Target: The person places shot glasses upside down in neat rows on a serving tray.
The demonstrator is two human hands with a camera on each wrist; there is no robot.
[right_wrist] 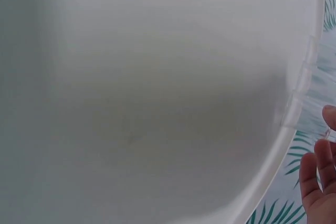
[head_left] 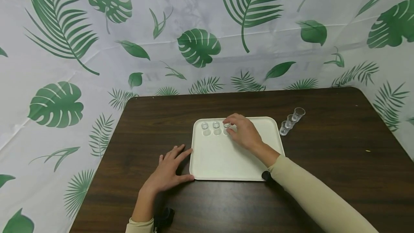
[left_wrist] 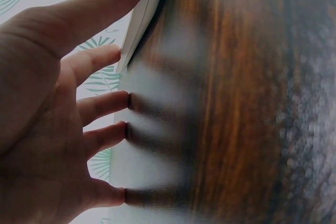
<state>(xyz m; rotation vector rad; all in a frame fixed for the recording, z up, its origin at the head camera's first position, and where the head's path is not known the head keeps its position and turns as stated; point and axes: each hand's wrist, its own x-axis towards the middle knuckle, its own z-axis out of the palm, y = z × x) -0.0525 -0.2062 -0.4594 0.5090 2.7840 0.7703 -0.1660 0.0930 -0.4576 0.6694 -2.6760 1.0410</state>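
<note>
Three small clear shot glasses stand in a row along the far left of a cream tray (head_left: 236,161). The leftmost glass (head_left: 205,126) and the middle glass (head_left: 216,125) are free of any hand. My right hand (head_left: 244,132) reaches over the tray and pinches the third shot glass (head_left: 226,126) near its top, between thumb and fingers. In the right wrist view that hand (right_wrist: 320,192) shows only at the right edge. My left hand (head_left: 168,170) lies spread beside the tray, thumb and index finger at its left edge; the other fingertips (left_wrist: 118,100) touch the table.
Several more clear shot glasses (head_left: 291,119) stand in a slanting line on the dark wooden table (head_left: 330,146), just right of the tray. A leaf-patterned white cloth (head_left: 145,71) hangs behind the table. A tiny yellow scrap (head_left: 368,150) lies at the right.
</note>
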